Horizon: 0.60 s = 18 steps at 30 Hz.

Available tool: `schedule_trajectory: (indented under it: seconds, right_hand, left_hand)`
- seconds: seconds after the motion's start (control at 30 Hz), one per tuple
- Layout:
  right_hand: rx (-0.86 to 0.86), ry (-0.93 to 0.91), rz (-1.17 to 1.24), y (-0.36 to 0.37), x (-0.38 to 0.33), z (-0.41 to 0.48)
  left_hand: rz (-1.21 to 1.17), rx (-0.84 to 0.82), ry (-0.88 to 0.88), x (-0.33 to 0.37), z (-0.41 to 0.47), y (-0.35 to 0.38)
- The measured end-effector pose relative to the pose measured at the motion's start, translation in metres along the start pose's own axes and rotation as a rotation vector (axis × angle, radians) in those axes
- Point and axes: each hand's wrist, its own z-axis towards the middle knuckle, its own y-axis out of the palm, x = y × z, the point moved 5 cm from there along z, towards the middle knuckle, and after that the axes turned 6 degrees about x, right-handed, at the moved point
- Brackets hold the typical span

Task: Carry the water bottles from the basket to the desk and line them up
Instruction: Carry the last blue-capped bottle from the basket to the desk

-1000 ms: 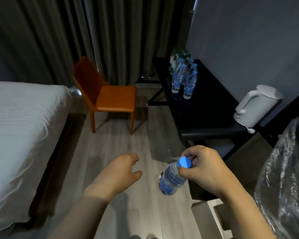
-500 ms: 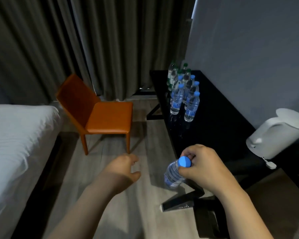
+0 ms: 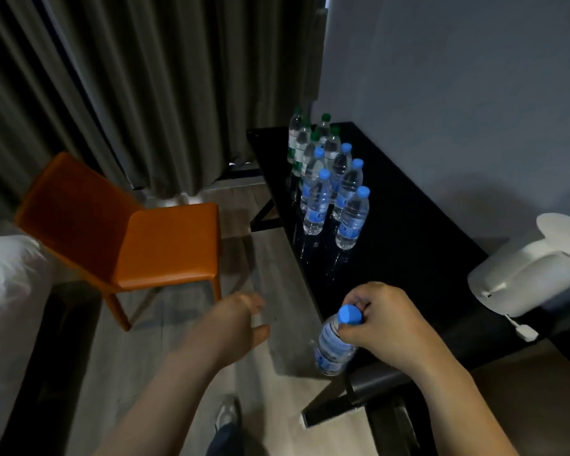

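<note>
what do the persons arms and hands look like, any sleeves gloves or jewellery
Both forearms are bare to the frame edge, no sleeves in view. The left hand and right hand wear no gloves; no watch, bracelet or ring shows, though the left one is blurred.

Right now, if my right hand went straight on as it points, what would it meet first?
Probably the nearest standing bottle on the desk; the right hand, gripping a blue-capped bottle, has bare desktop before that. Depth unclear.
</note>
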Motion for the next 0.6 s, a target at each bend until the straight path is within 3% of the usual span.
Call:
schedule_trajectory:
  seconds: [0.33, 0.6]
  right_hand:
    - [0.104, 0.15, -0.043, 0.014, -0.019, 0.104]
    - [0.13, 0.278, -0.051, 0.02, -0.004, 0.154]
  left_hand:
    - [0.027, -0.088, 0.177, -0.035, 0.137, -0.043]
    - [-0.068, -0.215, 0.245, -0.044, 0.216, -0.029]
